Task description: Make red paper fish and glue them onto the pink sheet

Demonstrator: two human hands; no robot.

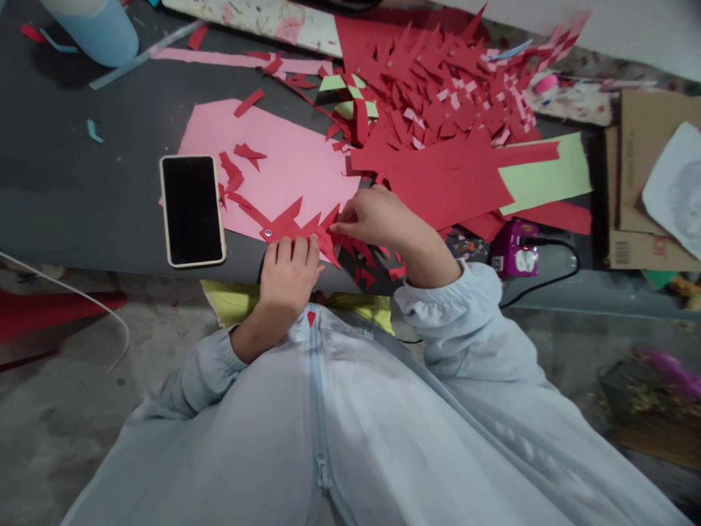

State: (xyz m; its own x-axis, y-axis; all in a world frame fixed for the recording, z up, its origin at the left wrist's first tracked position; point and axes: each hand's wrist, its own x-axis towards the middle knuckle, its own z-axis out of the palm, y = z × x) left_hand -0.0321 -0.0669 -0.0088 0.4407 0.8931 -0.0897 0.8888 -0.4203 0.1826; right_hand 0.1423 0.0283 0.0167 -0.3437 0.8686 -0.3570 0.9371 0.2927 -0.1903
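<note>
A red paper fish (296,225) with a pointed snout and a small stuck-on eye lies near the table's front edge, partly over a pink sheet (285,153). My left hand (289,270) holds it down from the near side, fingers together on its lower edge. At its tail end, my right hand (377,215) is closed in a pinch on red paper. Whether that bit is joined to the fish, I cannot tell. Small red cut-outs (364,267) lie under and beside my right wrist.
A phone (193,210) lies left of the pink sheet. Behind are a heap of red and pink paper pieces (438,80), large red sheets (449,175) and a green sheet (553,175). A purple box with a cable (515,248), cardboard (646,175) and a blue bottle (104,33) stand around.
</note>
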